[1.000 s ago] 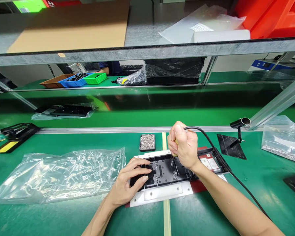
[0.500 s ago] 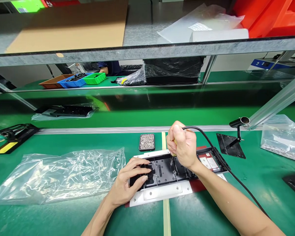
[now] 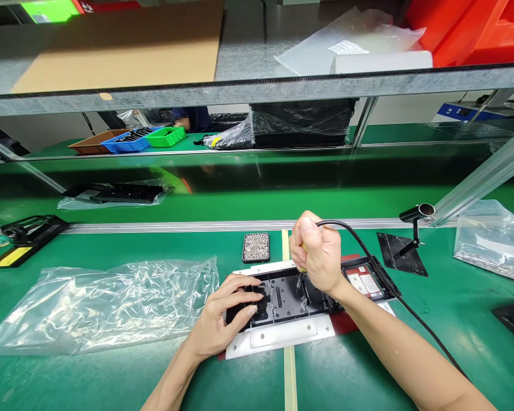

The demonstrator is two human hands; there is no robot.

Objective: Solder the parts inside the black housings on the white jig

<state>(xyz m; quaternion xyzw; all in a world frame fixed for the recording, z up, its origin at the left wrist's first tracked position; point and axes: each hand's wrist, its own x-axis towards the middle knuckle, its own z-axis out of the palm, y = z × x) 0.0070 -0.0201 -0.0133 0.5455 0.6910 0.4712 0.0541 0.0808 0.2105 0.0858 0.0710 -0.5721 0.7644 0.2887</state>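
Note:
A long black plastic housing [image 3: 282, 297] lies in a fixture with a white block [image 3: 282, 337] along its near side. My left hand [image 3: 227, 311] rests over the left end of the housing, its fingers spread and touching inside. My right hand [image 3: 319, 251] is wrapped around an upright electric screwdriver [image 3: 303, 257], mostly hidden in the fist. The tool's bit points down into the middle of the housing, and its black cable [image 3: 360, 242] loops over to the right. Behind the housing sits a small black tray [image 3: 256, 248] full of tiny metal screws.
A clear plastic bag [image 3: 111, 308] lies on the left. To the right stand a black tool holder [image 3: 415, 228] and a bag of small metal parts [image 3: 492, 245]. A metal shelf [image 3: 257, 85] spans above; behind it are bins [image 3: 167, 137] and part of a person [image 3: 197, 119].
Almost nothing differs. My right hand and the screwdriver have shifted very slightly left, while my left hand and the housing stay in place.

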